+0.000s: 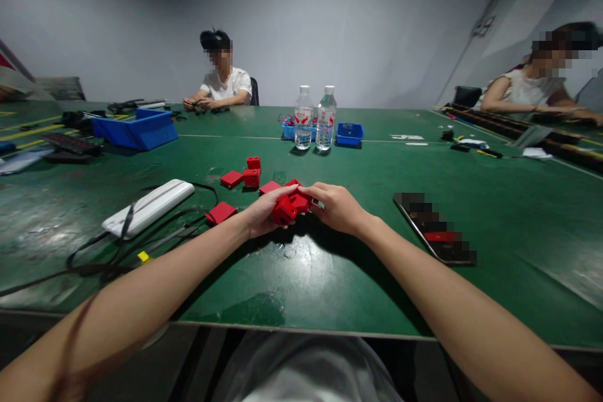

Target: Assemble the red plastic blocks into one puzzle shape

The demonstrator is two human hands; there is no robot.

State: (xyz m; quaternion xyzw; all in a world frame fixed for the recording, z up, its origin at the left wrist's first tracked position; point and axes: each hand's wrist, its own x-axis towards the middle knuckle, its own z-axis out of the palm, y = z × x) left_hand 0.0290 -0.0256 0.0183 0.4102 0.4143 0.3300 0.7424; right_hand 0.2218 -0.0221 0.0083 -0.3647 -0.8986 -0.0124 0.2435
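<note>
Several small red boxes (pixel 284 210) are gathered in my left hand (pixel 261 211), its fingers closed round them above the green table (pixel 311 276). My right hand (pixel 338 206) meets it from the right, fingers curled, with thumb and fingertips on a red box (pixel 300 202) at the bunch's right side. The fingers hide part of these boxes. Just beyond my left hand more red boxes lie on the table, among them a flat red box (pixel 231 179) and an upright red box (pixel 251 178). Another flat red box (pixel 221 213) rests by my left forearm.
To the left lies a white power bank (pixel 149 208) with black cables. A phone (pixel 431 229) is at the right. Farther back stand two water bottles (pixel 303 119), a small blue bin (pixel 349 134) and a larger blue bin (pixel 136 132). Two people sit across the table.
</note>
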